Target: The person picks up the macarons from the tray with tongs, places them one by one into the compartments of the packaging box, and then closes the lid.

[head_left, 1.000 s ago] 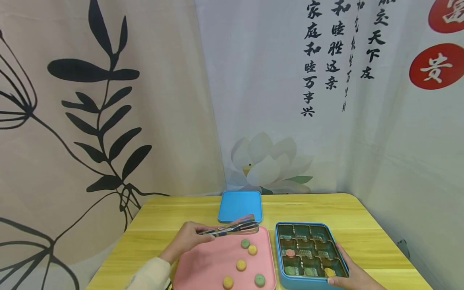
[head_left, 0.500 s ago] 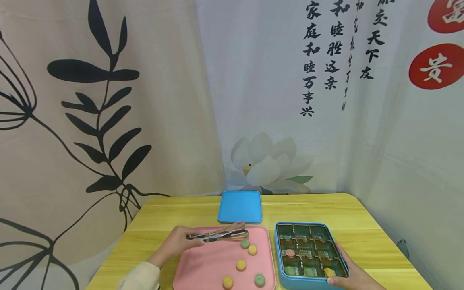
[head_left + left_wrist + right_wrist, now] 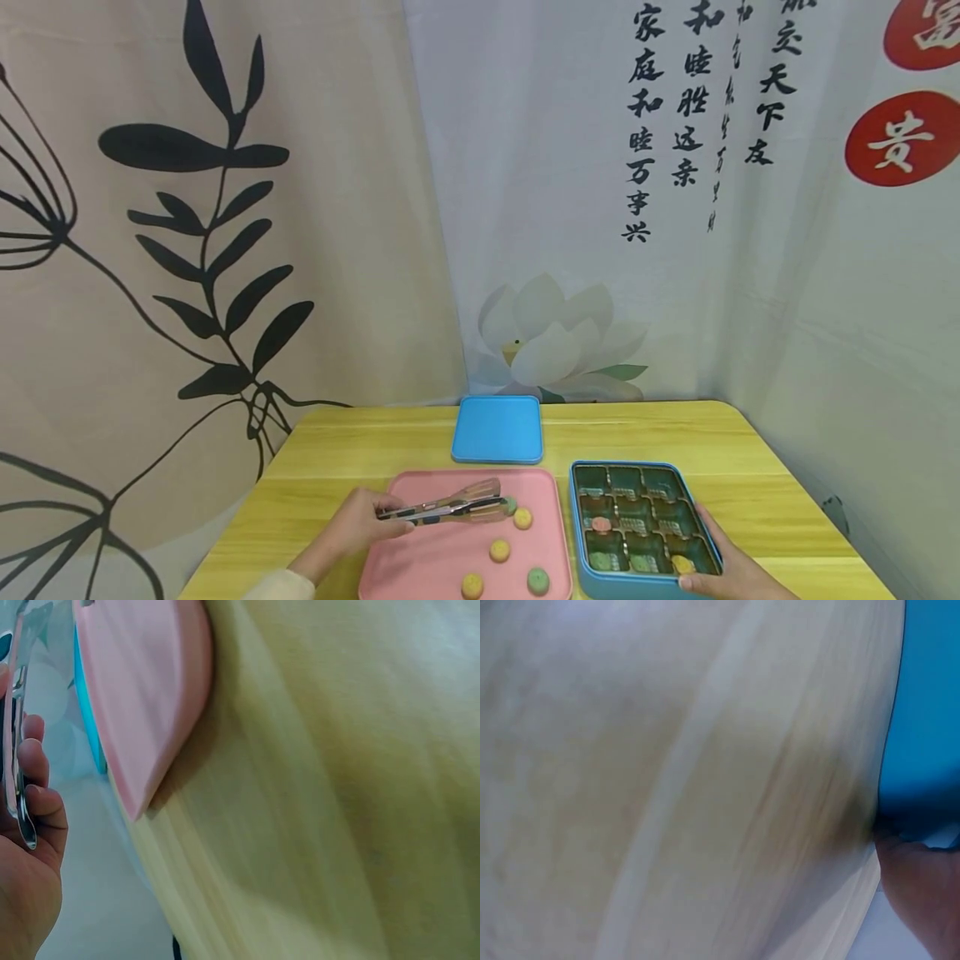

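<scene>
In the head view, my left hand (image 3: 352,525) grips a pair of tongs (image 3: 442,507) by the handle end, over the left part of a pink tray (image 3: 427,554). Nothing shows between the tong tips, which overlap a green macaron (image 3: 512,505). On the tray lie several other small macarons, such as a yellow one (image 3: 499,550) and a green one (image 3: 537,581). My right hand (image 3: 738,575) holds the near right corner of a blue box (image 3: 626,585), thumb at its front. The box's divided insert has a pink macaron (image 3: 602,524), green ones, and a yellow one (image 3: 682,564) in separate compartments.
A blue lid (image 3: 497,429) lies flat behind the pink tray. Everything stands on a yellow wood-grain table (image 3: 360,433). A printed curtain (image 3: 360,208) hangs behind the table and along its sides.
My left hand and the tongs have moved left and toward me, down over the tray. The right hand and the box have stayed put.
</scene>
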Demonstrator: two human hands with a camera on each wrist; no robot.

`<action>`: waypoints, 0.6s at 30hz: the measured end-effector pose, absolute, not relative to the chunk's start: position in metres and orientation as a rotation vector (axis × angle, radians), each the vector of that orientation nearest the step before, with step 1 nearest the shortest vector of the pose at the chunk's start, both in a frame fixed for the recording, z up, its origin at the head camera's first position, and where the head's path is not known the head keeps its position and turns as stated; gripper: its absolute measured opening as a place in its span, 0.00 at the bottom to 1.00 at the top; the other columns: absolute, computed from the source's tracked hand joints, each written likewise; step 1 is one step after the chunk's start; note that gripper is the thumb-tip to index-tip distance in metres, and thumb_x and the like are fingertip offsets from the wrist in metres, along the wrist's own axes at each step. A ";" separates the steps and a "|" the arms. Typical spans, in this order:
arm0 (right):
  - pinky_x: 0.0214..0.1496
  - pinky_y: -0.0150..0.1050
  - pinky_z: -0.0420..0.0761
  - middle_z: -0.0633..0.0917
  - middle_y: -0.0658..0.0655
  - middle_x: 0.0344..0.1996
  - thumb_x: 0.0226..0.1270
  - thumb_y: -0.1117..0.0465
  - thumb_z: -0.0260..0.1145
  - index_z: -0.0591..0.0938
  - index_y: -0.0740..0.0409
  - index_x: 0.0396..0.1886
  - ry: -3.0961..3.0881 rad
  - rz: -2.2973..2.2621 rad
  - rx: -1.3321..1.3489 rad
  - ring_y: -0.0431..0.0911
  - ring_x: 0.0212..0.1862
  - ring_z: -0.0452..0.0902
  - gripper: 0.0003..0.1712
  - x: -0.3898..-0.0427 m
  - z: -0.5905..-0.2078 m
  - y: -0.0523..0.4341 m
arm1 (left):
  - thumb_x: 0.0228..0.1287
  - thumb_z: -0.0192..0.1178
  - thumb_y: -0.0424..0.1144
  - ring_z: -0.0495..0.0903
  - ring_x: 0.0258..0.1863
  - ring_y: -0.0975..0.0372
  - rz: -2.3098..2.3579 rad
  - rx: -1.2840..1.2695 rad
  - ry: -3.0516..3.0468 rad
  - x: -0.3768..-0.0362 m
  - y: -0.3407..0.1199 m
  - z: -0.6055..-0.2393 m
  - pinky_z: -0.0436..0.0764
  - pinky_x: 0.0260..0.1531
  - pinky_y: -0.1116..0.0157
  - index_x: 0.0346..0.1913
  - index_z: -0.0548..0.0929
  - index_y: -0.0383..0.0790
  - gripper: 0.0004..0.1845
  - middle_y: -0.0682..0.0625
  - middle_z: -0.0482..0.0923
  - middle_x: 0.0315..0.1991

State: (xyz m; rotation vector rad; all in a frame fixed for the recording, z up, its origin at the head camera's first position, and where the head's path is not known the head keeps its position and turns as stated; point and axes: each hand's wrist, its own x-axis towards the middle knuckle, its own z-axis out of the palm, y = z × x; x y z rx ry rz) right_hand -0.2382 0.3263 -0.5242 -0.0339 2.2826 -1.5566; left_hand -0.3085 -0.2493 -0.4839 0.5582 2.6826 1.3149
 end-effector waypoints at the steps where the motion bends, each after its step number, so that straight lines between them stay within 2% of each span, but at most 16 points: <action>1: 0.52 0.71 0.69 0.34 0.83 0.70 0.72 0.51 0.64 0.25 0.63 0.76 2.275 -1.563 -0.035 0.86 0.65 0.40 0.61 -0.238 -0.524 0.326 | 0.54 0.75 0.46 0.74 0.24 0.66 1.324 0.552 2.676 -0.307 -0.250 -0.484 0.74 0.23 0.69 0.37 0.90 0.44 0.11 0.56 0.84 0.27; 10: 0.53 0.71 0.69 0.31 0.81 0.70 0.74 0.51 0.62 0.23 0.62 0.75 2.208 -1.605 -0.031 0.86 0.65 0.40 0.60 -0.239 -0.522 0.326 | 0.54 0.75 0.46 0.73 0.23 0.68 1.312 0.572 2.681 -0.296 -0.260 -0.496 0.75 0.22 0.70 0.35 0.90 0.47 0.09 0.57 0.82 0.25; 18: 0.54 0.73 0.66 0.28 0.81 0.70 0.75 0.51 0.60 0.22 0.62 0.74 2.161 -1.627 -0.033 0.85 0.65 0.42 0.59 -0.240 -0.523 0.327 | 0.53 0.75 0.44 0.76 0.23 0.67 1.356 0.576 2.621 -0.289 -0.261 -0.507 0.77 0.23 0.69 0.35 0.91 0.46 0.09 0.56 0.84 0.26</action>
